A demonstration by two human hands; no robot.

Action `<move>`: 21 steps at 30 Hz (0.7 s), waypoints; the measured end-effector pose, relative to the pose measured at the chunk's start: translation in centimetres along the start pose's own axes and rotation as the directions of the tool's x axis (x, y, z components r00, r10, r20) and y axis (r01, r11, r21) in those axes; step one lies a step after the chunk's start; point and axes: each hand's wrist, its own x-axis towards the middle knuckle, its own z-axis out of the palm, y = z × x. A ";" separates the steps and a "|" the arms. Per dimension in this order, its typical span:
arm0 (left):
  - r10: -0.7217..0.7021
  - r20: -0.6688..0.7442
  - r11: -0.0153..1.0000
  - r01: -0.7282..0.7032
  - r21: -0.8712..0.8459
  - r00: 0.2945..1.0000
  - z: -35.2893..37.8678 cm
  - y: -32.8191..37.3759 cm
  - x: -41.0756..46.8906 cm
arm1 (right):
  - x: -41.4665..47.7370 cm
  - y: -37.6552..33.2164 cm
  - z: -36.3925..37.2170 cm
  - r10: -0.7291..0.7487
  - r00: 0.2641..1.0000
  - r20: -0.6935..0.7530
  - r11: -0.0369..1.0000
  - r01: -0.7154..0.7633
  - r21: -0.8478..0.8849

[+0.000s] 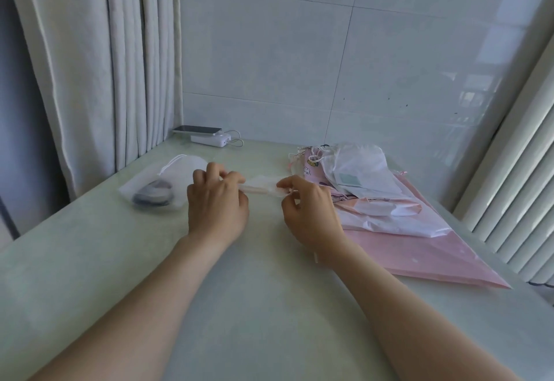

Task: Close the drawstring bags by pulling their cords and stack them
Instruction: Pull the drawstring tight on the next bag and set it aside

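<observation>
left hand (216, 201) + right hand (308, 204): both pinch small white bag (260, 188) | above table (239, 290) | bag pile (374, 189) to right

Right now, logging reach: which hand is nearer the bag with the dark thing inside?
Left. The left hand sits just right of that bag; the right hand is farther right.

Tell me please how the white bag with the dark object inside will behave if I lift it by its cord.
The white bag would probably sag, since its thin cloth lies flat on the table. The dark object inside probably weighs down one end, so it may swing from the cord. Pushed, it would likely slide rather than roll.
</observation>
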 end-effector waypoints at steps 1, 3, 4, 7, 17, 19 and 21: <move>-0.039 0.037 0.999 0.038 0.037 0.999 0.1 0.0 -0.1 | 0.0 0.0 0.2 0.001 1.000 0.026 1.000 -0.001 -0.001; -0.076 0.117 0.992 0.063 0.111 0.990 0.2 0.0 -0.2 | 0.1 0.1 0.4 0.013 0.999 0.048 1.000 -0.013 -0.003; -0.078 0.162 0.989 0.055 0.137 0.984 0.3 -0.1 -0.2 | 0.2 0.1 0.5 0.019 0.999 0.035 1.000 -0.018 -0.006; -0.084 0.251 0.982 0.037 0.186 0.964 0.3 -0.4 -0.3 | 0.7 0.3 0.3 0.008 0.998 -0.064 0.999 -0.010 -0.033; -0.114 0.174 0.982 0.137 -0.127 0.978 0.5 -0.9 0.6 | 0.9 -1.3 -2.2 0.444 0.896 -0.017 0.776 -0.375 0.508; -0.128 0.126 0.948 0.159 -0.275 0.984 0.4 -0.7 0.7 | 0.9 -1.4 -2.3 0.519 0.854 0.032 0.650 -0.418 0.635; -0.136 0.111 0.902 0.170 -0.398 0.984 0.3 -0.4 0.6 | 1.0 -1.5 -2.4 0.577 0.812 0.088 0.494 -0.433 0.754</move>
